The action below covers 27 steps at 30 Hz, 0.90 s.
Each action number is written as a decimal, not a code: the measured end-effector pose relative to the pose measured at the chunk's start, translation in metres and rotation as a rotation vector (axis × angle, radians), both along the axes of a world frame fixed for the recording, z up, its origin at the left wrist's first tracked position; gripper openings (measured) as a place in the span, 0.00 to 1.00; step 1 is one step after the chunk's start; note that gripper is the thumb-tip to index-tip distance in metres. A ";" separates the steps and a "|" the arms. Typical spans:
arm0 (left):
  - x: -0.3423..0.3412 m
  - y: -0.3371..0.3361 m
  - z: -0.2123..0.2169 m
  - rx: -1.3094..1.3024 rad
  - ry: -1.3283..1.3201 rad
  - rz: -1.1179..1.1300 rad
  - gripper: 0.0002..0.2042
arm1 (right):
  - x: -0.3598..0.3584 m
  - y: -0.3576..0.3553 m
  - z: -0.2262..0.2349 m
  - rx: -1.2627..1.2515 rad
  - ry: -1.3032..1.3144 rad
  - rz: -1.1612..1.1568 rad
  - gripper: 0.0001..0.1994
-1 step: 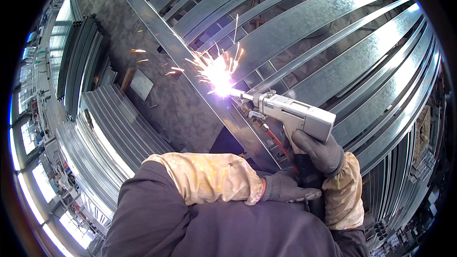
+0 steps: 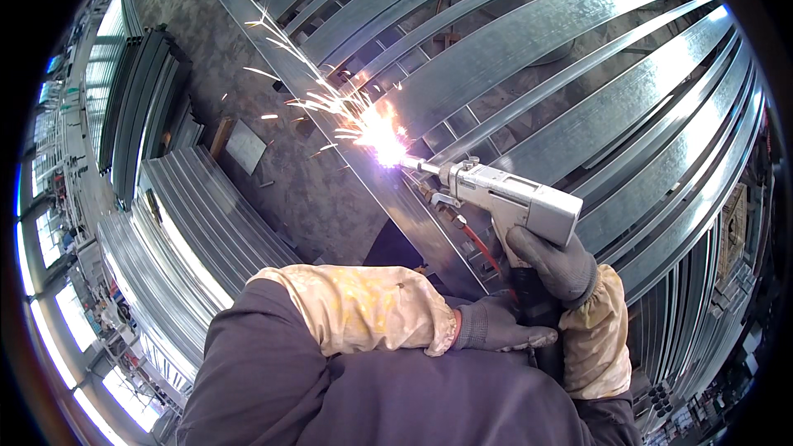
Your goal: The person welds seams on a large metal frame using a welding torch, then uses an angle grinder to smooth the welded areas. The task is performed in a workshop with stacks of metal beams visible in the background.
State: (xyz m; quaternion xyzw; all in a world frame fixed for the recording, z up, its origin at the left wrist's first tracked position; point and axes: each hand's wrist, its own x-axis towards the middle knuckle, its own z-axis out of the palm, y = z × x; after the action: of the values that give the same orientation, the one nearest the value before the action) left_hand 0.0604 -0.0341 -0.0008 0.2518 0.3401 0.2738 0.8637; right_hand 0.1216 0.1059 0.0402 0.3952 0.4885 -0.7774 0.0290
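Note:
My right hand [image 2: 555,264], in a dark grey glove with a tan cuff, grips the handle of a silver handheld welding gun [image 2: 512,196]. The gun's thin nozzle [image 2: 417,165] points left at a long galvanised steel rail [image 2: 273,37]. A bright white arc [image 2: 384,136] burns at the tip and throws orange sparks up and to the left. A red hose [image 2: 479,244] runs under the gun. My left hand [image 2: 496,326], gloved the same way, lies flat across my body with its fingertips against the black base of the gun's handle.
Many parallel galvanised steel slats [image 2: 578,74] fan out across the upper right. More profiled metal panels [image 2: 178,223] are stacked at the left on a grey concrete floor [image 2: 273,157]. A small flat plate [image 2: 245,146] lies on the floor. Bright windows [image 2: 49,223] line the far left.

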 end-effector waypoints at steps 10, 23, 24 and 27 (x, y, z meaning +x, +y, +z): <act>-0.006 0.005 0.012 0.132 0.121 -0.065 0.29 | -0.001 0.002 0.010 -0.015 -0.047 0.068 0.15; -0.008 0.005 0.013 0.205 0.080 -0.148 0.25 | -0.001 -0.008 0.017 0.120 0.036 0.049 0.19; -0.008 0.002 0.012 0.209 0.037 -0.106 0.25 | -0.003 -0.008 0.020 0.112 0.030 0.057 0.19; -0.012 0.004 0.013 0.170 -0.041 -0.108 0.26 | -0.006 -0.009 0.023 0.125 0.018 0.090 0.19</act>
State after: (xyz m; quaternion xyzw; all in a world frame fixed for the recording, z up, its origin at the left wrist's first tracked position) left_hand 0.0483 -0.0301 0.0119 0.3363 0.2837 0.2599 0.8596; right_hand 0.1160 0.0970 0.0627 0.3670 0.5536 -0.7468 0.0346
